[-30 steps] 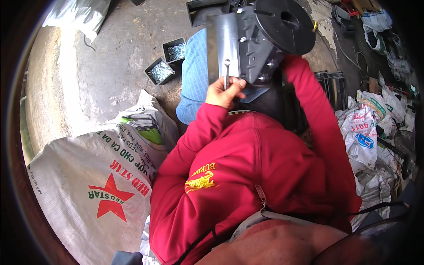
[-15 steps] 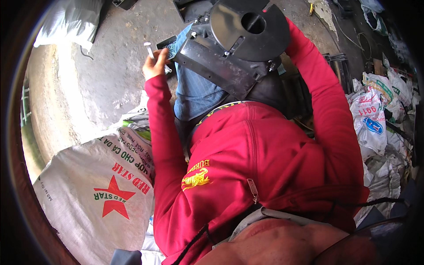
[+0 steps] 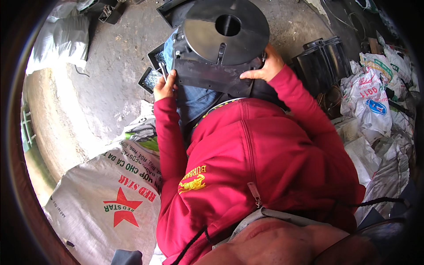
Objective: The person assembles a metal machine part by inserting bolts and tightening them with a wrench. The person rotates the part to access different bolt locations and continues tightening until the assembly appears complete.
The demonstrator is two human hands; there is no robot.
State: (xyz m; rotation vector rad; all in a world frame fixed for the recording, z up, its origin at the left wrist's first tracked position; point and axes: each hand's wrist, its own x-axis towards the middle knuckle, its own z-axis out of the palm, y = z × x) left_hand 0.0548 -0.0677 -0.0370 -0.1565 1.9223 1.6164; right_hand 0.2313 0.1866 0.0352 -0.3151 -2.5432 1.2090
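Observation:
A dark metal assembly (image 3: 221, 48) with a round disc top and a flat side plate rests on my lap, over blue trousers. My left hand (image 3: 164, 85) is at the assembly's left edge, fingers closed on a small silver hex key (image 3: 163, 70). My right hand (image 3: 264, 66) grips the assembly's right edge and steadies it. Both arms are in red sleeves.
Small black trays of metal screws (image 3: 152, 77) lie on the concrete floor by my left hand. A white woven sack with a red star (image 3: 115, 194) lies at lower left. Black cylindrical parts (image 3: 324, 57) and several white bags (image 3: 371, 101) stand on the right.
My left hand with the hex key has dropped from beside the assembly's upper left corner to its left edge. The assembly has turned so that its disc faces up more squarely.

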